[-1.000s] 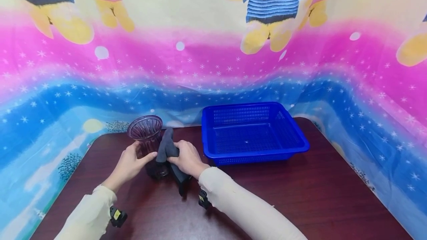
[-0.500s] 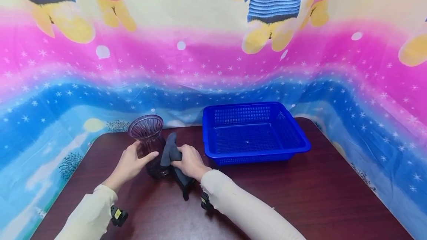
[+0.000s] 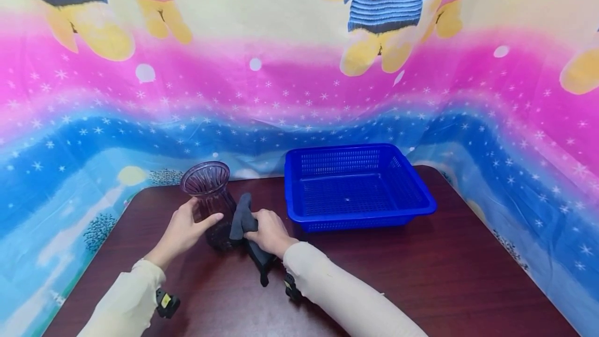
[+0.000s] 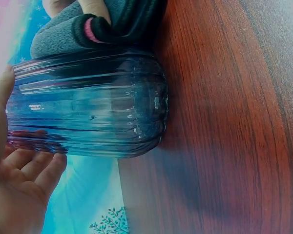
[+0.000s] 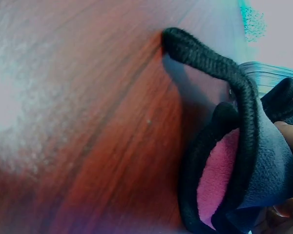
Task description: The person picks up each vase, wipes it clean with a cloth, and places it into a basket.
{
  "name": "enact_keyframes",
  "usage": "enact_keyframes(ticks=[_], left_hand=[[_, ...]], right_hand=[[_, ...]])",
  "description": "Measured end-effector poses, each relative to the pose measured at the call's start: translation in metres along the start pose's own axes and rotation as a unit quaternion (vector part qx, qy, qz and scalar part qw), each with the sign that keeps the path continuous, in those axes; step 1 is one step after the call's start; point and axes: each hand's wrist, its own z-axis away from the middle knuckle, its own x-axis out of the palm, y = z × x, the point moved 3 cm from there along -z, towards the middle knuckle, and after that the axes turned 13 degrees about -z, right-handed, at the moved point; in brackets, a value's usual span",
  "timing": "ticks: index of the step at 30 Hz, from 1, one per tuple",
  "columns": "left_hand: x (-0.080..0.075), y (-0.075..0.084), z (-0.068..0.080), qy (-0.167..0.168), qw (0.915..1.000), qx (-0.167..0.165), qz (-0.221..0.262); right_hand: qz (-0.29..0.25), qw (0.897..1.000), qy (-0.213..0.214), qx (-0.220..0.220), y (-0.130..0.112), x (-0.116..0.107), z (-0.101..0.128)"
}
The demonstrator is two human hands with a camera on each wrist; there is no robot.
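Note:
A ribbed purple glass vase (image 3: 217,222) with a flared rim stands upright on the table. My left hand (image 3: 183,228) grips its middle from the left, thumb on the near side and fingers around the far side. In the left wrist view the clear base of the vase (image 4: 97,105) shows, with the cloth along its side. My right hand (image 3: 271,233) holds a bunched grey cloth (image 3: 242,220) right at the vase's right side. The right wrist view shows the cloth (image 5: 271,165) folded, with black edging, a pink underside and one corner hanging toward the table.
A blue plastic basket (image 3: 357,217) with mesh walls stands at the back right of the dark red wooden table (image 3: 224,300). A printed curtain (image 3: 299,77) hangs behind and around the table. Small black cameras are strapped at both wrists.
My right hand has moved slightly down and to the right with the cloth, along the vase's side. The left hand keeps its hold, and the vase stays in place.

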Motion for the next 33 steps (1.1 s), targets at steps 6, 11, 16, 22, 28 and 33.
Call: enact_keyframes(ticks=[6,11,16,22,28,33], left_hand=[[0.0001,0.0005,0.0,0.002,1.0,-0.002,-0.001],[0.0002,0.0004,-0.0005,0.001,1.0,-0.002,0.001],[0.0008,-0.0005,-0.0005,-0.001,1.0,-0.004,-0.001],[0.0015,-0.0018,-0.0009,-0.004,1.0,-0.003,0.005],[0.0017,-0.002,-0.001,-0.006,0.9999,-0.005,0.008],[0.0017,-0.0017,-0.0009,-0.007,0.9998,-0.004,0.016]], right_hand=[[0.004,1.0,-0.008,0.004,0.0046,0.003,0.0005],[0.014,1.0,-0.01,0.012,0.0092,0.006,0.0006],[0.022,1.0,-0.014,0.015,0.0093,0.0065,0.0014],[0.039,0.999,-0.019,0.02,0.0073,0.0055,0.0019],[0.03,0.999,-0.019,0.031,0.0089,0.0076,0.0013],[0.018,0.999,-0.018,0.031,0.0097,0.0078,0.0005]])
